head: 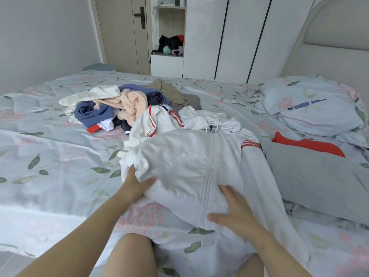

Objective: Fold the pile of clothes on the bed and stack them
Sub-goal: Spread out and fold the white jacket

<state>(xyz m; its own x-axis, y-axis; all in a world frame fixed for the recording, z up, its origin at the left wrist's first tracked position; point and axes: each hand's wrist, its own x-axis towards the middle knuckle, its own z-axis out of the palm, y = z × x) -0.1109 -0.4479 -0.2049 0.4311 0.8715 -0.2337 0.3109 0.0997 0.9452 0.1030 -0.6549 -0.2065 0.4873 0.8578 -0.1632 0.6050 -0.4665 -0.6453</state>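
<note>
The white zip jacket (191, 166) lies spread on the bed (50, 156), the left hand (135, 183) gripping its side edge, the right hand (235, 208) flat on its hem. A jumbled clothes pile (119, 104) crowds behind; a grey pillow (319, 182) lies alongside.

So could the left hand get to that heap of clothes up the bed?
Probably, with a lean: only bare bedspread lies between the left hand and the heap, but it grips the white jacket.
</note>
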